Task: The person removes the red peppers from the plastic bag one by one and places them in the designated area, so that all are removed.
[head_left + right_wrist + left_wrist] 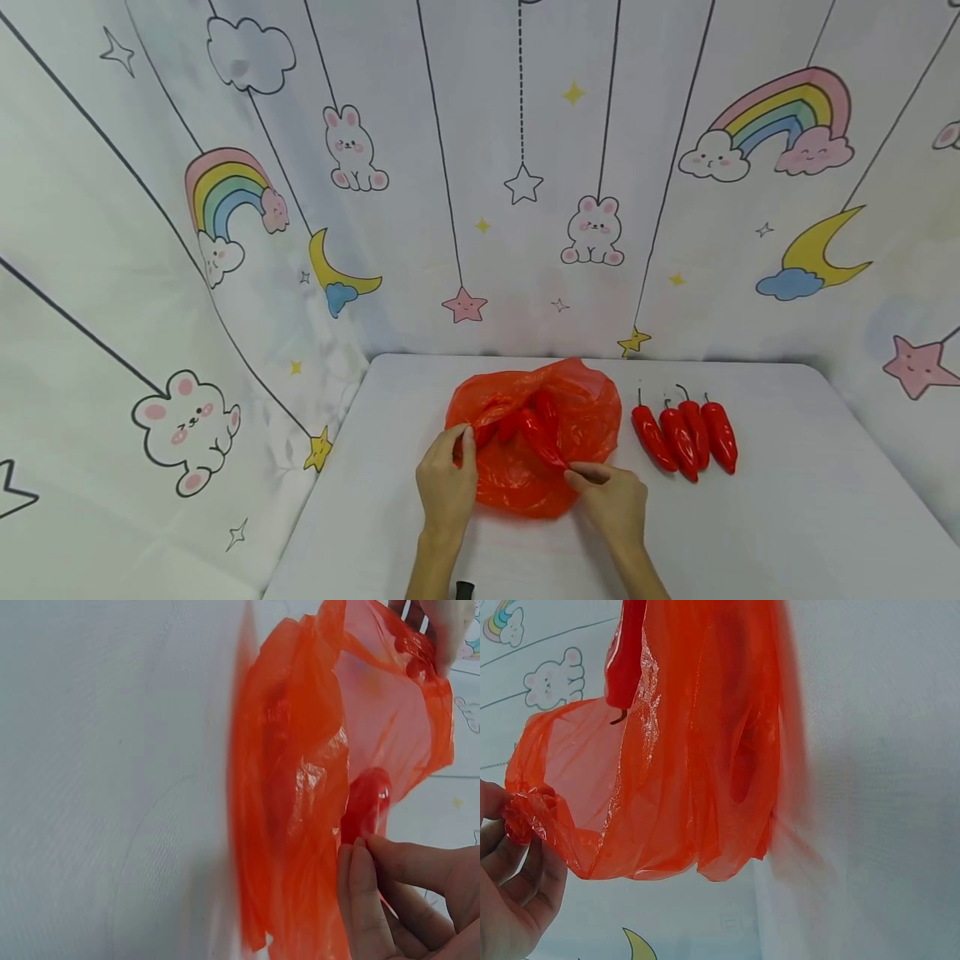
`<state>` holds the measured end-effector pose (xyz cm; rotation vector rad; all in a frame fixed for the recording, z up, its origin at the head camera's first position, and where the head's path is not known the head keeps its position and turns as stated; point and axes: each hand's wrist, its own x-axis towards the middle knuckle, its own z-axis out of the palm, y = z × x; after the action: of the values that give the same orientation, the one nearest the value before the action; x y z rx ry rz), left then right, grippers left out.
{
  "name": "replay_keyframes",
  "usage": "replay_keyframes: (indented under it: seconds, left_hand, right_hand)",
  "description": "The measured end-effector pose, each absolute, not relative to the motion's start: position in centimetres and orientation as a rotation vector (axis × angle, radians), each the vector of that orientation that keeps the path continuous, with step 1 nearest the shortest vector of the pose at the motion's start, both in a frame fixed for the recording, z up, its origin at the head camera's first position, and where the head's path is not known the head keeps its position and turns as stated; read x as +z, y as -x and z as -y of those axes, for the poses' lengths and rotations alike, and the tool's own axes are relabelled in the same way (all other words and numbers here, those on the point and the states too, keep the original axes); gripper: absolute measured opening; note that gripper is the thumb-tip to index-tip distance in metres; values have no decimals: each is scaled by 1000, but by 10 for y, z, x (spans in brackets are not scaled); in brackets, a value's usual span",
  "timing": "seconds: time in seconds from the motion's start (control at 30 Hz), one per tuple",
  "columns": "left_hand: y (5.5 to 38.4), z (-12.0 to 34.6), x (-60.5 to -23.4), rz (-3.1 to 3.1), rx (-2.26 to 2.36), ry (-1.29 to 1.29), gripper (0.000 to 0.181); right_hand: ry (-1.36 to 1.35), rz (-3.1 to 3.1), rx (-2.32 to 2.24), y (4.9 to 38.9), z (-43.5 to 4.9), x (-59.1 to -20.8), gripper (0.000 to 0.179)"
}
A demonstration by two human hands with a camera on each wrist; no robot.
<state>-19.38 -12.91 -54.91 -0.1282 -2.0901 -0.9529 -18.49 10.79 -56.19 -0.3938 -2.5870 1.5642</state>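
A thin red plastic bag [517, 493] stands on the white table with its mouth spread. My left hand [447, 479] pinches the gathered rim of the bag at its left side. At the bag's right side, my right hand [615, 502] pinches the tapered tip of a glossy red chili pepper [536, 435], which lies across the mouth. More red peppers [546, 407] show inside, partly hidden by the plastic. In the left wrist view the held pepper [626, 664] has its dark stem toward the opening. The right wrist view shows thumb and fingertips at the pepper [369, 799].
Several red chili peppers [678, 442] lie side by side on the table, right of the bag. A small black object [465, 590] is at the bottom edge between the forearms. A white cloth [480, 150] printed with rabbits and rainbows hangs behind the table [795, 500].
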Motion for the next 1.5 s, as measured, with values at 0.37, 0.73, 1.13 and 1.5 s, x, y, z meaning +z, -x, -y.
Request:
replay_keyframes:
  seconds: [0.37,0.73,1.13,1.5]
  left_hand:
    - [193,129,-549,2087,-955,142,15]
    - [193,128,-549,2093,-971,132,15]
    - [194,127,-550,2083,-953,144,14]
    - [195,126,-551,2092,-964,139,14]
  right_hand:
    - [439,2569,1484,179,-123,-566,21]
    - [504,2528,1500,172,-137,-559,25]
    - [605,2469,1358,168,-165,-562,27]
    - [702,2390,1328,163,-191,-564,31]
